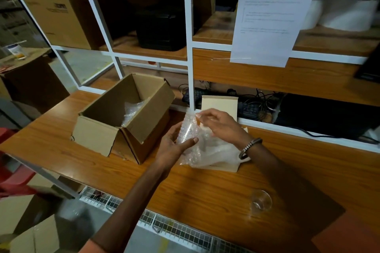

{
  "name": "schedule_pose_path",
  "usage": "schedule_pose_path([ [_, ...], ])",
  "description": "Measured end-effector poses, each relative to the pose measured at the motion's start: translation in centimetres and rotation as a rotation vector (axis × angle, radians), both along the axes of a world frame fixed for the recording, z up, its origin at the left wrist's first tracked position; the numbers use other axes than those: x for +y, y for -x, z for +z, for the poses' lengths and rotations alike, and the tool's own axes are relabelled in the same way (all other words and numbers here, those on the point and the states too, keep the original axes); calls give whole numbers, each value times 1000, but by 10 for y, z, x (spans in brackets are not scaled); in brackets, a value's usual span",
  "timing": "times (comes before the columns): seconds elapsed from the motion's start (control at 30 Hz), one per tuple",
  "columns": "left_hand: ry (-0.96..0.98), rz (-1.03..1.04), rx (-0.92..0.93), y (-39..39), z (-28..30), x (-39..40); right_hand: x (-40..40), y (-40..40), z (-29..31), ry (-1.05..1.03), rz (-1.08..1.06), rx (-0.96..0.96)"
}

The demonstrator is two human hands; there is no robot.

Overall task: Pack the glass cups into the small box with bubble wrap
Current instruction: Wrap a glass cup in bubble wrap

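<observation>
Both hands, the left hand [174, 146] and right hand [221, 124], gripped the soft, slippery bubble wrap [191, 133] around something probably fragile, best cradled from beneath.

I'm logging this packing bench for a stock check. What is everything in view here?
small box: 1, brown cardboard, open, left on the table, some clear wrap inside
bubble wrap: 1 bundle, clear, table centre, held in both hands
glass cup: 1, clear, bare, near the table's front right
flat card piece: 1, pale beige, behind the hands
table: 1, orange-brown wood
instruction sheet: 1, white, taped to the shelf frame
shelf frame: 1, white
large carton: 1, brown, upper left shelf
cables: tangle, black, behind the frame
left hand: grip on the wrap's lower side
right hand: pinching the wrap's top; wristband on the wrist
</observation>
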State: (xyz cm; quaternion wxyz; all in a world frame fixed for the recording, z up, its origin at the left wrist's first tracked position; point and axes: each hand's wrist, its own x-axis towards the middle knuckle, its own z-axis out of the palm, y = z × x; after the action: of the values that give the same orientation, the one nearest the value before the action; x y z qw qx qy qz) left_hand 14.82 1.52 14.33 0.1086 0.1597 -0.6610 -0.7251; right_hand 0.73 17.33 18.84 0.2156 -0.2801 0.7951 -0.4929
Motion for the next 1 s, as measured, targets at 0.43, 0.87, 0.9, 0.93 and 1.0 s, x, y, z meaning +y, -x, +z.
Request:
schedule_pose_path([
  [0.43, 102, -84, 28, 5, 30, -14, 21, 18, 11, 154, 265, -364],
  [0.87, -141, -170, -145, 9, 39, -11, 22, 9, -5, 257, 226, -118],
  [0.9, -175, -206, -174, 10, 41, -11, 22, 8, -5, 263, 213, -84],
  [0.93, -208, -233, -192, 12, 41, -11, 22, 5, -5, 263, 199, -53],
  [1.0, -227, -246, -219, 15, 44, -10, 21, 2, -8, 255, 187, -9],
])
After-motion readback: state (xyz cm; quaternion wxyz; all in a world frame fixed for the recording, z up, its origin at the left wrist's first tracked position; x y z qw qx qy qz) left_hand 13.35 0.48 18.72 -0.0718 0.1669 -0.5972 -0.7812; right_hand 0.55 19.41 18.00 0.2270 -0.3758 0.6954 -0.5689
